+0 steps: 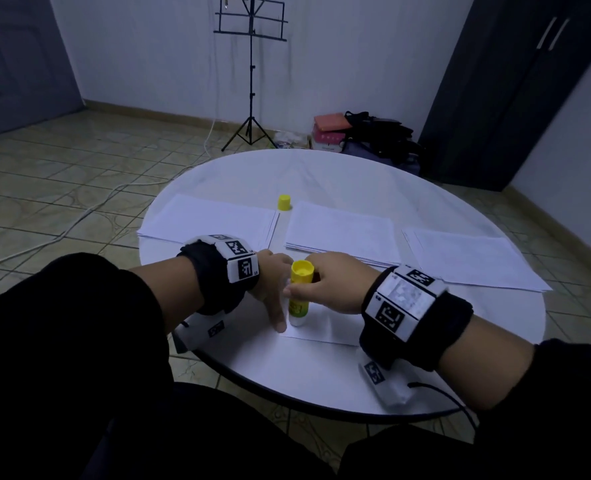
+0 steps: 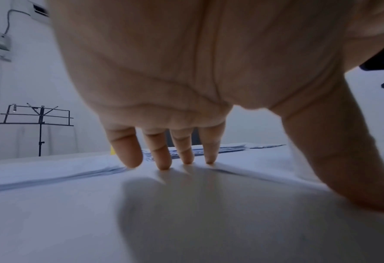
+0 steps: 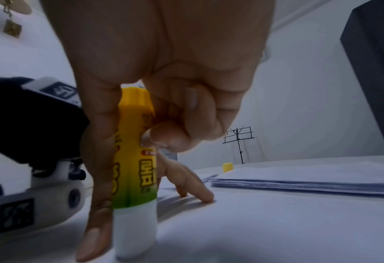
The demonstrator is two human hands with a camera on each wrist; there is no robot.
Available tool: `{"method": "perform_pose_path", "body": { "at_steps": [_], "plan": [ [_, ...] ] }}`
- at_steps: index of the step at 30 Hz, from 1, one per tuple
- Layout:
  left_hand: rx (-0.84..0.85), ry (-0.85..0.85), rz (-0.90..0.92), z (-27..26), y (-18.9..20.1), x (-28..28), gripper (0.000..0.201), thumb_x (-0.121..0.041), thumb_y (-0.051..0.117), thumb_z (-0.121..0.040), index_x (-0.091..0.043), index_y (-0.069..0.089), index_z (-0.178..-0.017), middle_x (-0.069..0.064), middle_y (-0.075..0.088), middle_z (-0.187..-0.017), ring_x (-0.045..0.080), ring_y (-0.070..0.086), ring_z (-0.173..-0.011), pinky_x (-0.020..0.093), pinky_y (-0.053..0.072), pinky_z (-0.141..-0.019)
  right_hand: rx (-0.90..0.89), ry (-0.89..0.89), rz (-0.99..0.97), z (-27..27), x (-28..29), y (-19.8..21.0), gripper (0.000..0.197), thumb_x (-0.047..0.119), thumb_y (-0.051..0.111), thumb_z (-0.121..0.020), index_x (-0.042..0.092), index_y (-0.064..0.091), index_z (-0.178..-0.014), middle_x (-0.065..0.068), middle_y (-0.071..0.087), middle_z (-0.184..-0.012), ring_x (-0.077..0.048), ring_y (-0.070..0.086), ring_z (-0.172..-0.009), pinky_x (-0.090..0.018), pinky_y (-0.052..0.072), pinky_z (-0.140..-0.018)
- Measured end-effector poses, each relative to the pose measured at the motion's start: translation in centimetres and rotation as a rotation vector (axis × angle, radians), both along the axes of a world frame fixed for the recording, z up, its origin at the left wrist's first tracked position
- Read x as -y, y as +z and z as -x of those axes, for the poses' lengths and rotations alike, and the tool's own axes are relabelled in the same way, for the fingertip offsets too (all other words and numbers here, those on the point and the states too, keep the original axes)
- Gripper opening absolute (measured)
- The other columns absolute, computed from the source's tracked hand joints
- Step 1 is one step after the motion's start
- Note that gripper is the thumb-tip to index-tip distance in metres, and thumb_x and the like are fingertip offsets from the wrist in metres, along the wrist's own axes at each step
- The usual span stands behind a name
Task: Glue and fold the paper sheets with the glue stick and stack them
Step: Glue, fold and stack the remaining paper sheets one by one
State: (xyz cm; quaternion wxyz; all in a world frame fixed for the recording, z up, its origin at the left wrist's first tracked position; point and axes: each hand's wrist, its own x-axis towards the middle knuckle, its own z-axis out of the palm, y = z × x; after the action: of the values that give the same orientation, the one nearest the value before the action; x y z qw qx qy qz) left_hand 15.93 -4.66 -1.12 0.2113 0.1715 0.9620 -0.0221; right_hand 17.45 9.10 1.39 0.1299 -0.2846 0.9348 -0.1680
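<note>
R hand (image 1: 325, 282) pinching glue stick (image 1: 299, 299) upright on the sheet (image 1: 325, 332), L hand (image 1: 273, 289) fingers splayed flat pinning it — press too hard & paper may tear/crumple.

The glue stick (image 3: 133, 170) carries the only print that looks like words: yellow Korean characters with dark outline, standing on the yellow-green label of its body, and a small red tag above them. I cannot read them with certainty. The white bands on both wrists (image 1: 240, 259) show black square code patterns and tiny marks, too small to read. The paper sheets (image 1: 342, 233) show no legible writing.
</note>
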Motion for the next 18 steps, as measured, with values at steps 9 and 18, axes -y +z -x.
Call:
{"method": "perform_pose_path", "body": {
  "at_steps": [9,18],
  "plan": [
    [0.003,0.054,0.118,0.5,0.1,-0.9,0.101,-0.050,0.084,-0.062,-0.023,0.033,-0.145,-0.003,0.016,-0.155,0.023,0.024,-0.141,0.030,0.025,-0.111,0.002,-0.154,-0.045,-0.5,-7.6,0.5,0.029,0.040,0.062,-0.085,0.012,0.056,-0.083,0.002,0.056,-0.080,-0.014,0.051,-0.075,-0.025,0.038,-0.064],
    [0.072,0.088,0.122,1.3,-0.2,-2.0,0.120,-0.032,0.089,-0.060,-0.033,0.009,-0.150,0.000,0.032,-0.147,0.018,0.039,-0.132,0.030,0.037,-0.105,0.030,-0.426,-0.010,1.8,-14.0,0.7,0.030,0.037,0.064,-0.084,0.006,0.062,-0.084,-0.006,0.057,-0.082,-0.018,0.051,-0.072,-0.030,0.038,-0.063]
  ]
}}
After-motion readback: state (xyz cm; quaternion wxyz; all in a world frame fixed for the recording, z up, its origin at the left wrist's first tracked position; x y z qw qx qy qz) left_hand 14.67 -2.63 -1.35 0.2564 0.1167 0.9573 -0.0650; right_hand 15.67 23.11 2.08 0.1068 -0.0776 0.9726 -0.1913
